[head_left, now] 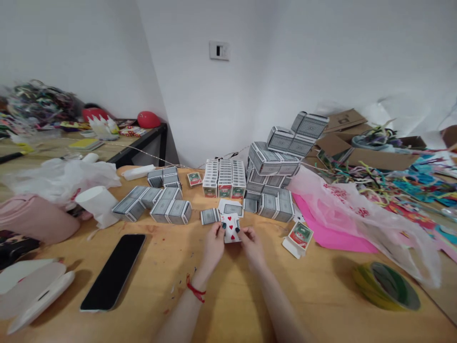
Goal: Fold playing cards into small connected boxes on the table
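My left hand (213,245) and my right hand (251,243) meet at the middle of the wooden table (228,295), both pinching a small stack of playing cards (230,226) with a three of hearts face up. A red string circles my left wrist. Just beyond the cards lie a face-down card (232,208) and a small card pack (210,216). An open card box (298,238) lies to the right of my right hand.
Stacks of grey card boxes (274,164) and a block of small packs (224,178) stand behind. A black phone (114,270) lies at left, a tape roll (387,286) at right. Pink plastic bag (357,214), cardboard and coloured strips crowd the right; white plastic bags (67,176) the left.
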`<action>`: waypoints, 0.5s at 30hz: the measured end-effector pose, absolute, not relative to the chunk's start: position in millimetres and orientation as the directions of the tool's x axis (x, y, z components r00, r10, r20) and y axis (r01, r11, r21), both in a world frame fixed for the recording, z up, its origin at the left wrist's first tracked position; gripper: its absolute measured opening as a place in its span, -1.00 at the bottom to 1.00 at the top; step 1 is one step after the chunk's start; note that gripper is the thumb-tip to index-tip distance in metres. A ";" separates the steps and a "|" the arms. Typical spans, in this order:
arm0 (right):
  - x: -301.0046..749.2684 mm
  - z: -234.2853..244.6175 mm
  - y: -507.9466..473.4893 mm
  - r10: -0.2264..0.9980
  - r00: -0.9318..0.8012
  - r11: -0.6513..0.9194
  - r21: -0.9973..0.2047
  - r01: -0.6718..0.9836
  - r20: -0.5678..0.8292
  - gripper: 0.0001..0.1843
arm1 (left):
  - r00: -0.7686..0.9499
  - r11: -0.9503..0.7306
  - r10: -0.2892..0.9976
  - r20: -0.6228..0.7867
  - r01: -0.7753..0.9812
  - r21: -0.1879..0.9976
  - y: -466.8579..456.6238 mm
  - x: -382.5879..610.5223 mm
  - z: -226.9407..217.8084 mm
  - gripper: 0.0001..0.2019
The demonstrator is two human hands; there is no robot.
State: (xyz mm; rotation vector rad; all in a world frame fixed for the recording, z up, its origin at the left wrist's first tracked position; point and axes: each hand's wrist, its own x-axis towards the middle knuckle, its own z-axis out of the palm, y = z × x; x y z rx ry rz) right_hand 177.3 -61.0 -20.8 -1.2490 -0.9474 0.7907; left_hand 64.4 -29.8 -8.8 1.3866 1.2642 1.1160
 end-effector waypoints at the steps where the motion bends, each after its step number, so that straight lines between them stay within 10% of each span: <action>1: 178.1 -18.6 -61.3 0.912 0.392 0.144 -0.989 -0.018 0.126 -0.75 | 0.054 -0.059 0.997 0.050 0.183 0.981 -28.4 60.9 -7.5 -0.84; 15: 181.0 -16.8 -62.6 0.929 0.370 0.056 -0.974 -0.220 -0.031 -0.76 | -0.041 -0.100 0.993 0.113 0.247 0.964 -46.5 73.9 -1.3 -0.79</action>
